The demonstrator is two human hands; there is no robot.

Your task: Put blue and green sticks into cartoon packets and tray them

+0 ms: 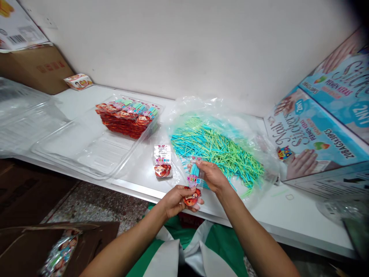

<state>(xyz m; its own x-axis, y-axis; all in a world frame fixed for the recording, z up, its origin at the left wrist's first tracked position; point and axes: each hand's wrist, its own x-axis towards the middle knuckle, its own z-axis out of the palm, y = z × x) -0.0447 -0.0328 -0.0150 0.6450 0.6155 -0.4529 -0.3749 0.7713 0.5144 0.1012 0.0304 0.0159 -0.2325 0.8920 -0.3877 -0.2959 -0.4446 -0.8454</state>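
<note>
A small clear printed sachet (193, 180) with a red-haired cartoon figure is between my two hands, over the front of the table. My left hand (177, 201) grips its lower end, thumb on the printed face. At the upper end my right hand (213, 176) is closed, its thumb by the top edge. Light-blue sticks show in the upper part of the sachet; how far in they sit is unclear. Just beyond lies a heap of blue and green sticks (219, 144) on a clear plastic bag (198, 104). A short stack of sachets (162, 161) rests left of my hands.
A clear plastic tray (83, 169) on the left holds rows of filled sachets (127, 117). Blue printed cartons (319, 138) stand at right. More clear trays (25, 115), a brown carton (37, 67) and a small box (78, 81) are at left. The white table (314, 227) meets a wall behind.
</note>
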